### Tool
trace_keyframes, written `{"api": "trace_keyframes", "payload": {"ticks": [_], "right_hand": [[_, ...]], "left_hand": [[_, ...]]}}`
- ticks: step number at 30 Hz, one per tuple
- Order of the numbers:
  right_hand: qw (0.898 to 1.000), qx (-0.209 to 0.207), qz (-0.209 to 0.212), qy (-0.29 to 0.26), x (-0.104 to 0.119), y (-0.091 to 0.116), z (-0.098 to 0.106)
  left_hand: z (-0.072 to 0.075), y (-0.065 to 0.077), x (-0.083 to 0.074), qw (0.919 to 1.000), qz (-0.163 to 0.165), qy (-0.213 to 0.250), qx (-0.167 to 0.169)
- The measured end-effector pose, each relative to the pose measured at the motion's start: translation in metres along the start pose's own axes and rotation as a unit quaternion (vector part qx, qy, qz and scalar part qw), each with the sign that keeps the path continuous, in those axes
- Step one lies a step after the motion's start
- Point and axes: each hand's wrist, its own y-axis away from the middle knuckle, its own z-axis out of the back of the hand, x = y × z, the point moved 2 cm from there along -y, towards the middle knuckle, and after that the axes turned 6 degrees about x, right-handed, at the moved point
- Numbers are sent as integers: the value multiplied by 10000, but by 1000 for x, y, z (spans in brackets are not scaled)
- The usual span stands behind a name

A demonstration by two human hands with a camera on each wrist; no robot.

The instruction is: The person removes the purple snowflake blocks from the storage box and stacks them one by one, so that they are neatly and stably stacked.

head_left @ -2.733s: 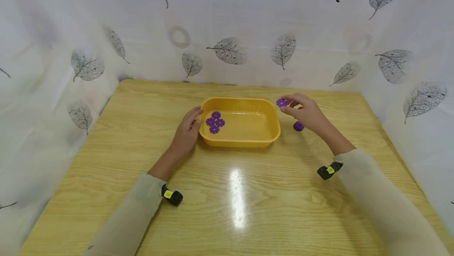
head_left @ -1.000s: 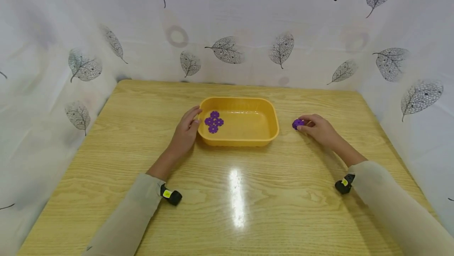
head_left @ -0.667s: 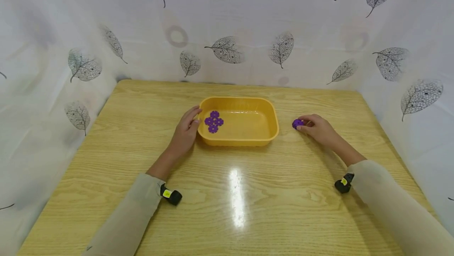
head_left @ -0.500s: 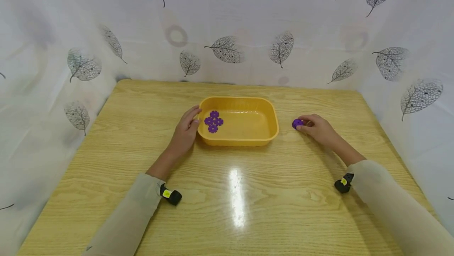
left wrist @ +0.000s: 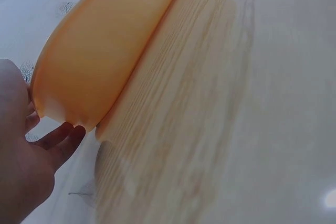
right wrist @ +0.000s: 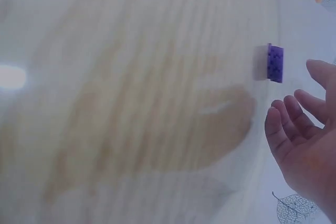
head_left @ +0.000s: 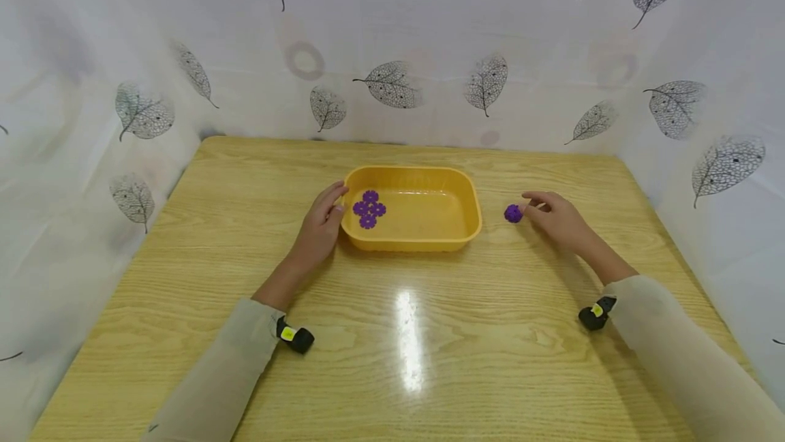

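In the head view, my left hand (head_left: 319, 224) holds the left end of a yellow plastic tub (head_left: 411, 247), its fingers and thumb at the rim. The left wrist view shows its bent fingertips (left wrist: 79, 131) against the tub's outer end wall. Several purple snowflake discs (head_left: 369, 209) lie in a cluster at the left inside the tub. To the right of the tub, a small stack of purple snowflake discs (head_left: 513, 213) stands on the table. My right hand (head_left: 559, 222) is just right of that stack, fingers loosely bent. In the right wrist view, a gap separates its fingers from the purple stack (right wrist: 275, 64).
The wooden table (head_left: 343, 353) reaches back to a pale leaf-printed curtain (head_left: 423, 33), which also hangs along both sides. A bright light reflection (head_left: 409, 340) falls on the tabletop in front of the tub. Each wrist bears a black camera (head_left: 296, 336).
My right hand brought a purple disc down to the stack and steadied it there. It has now let go and drawn slightly right. The left hand has stayed on the tub.
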Motion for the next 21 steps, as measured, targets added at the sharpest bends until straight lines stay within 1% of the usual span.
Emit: {"api": "trace_keyframes", "payload": {"ticks": [3,6,10,15,18,21], "right_hand": [[9996,-230,133,-137,6,2,7],[9984,-366,239,-356,14,0,13],[9963,-563,415,-501,31,-4,14],[9935,-624,698,-650,58,-10,2],[9915,-544,850,-824,76,-13,-9],[9885,-437,1089,-954,93,-17,-20]], "left_hand": [[0,-1,0,10000,8,-9,-3],[0,-2,-1,10000,23,-21,-19],[0,-3,-3,10000,9,-8,-33],[-1,-2,-4,10000,26,-5,-30],[-2,-1,-3,10000,30,-25,-35],[-2,0,-1,10000,22,-33,-54]]}}
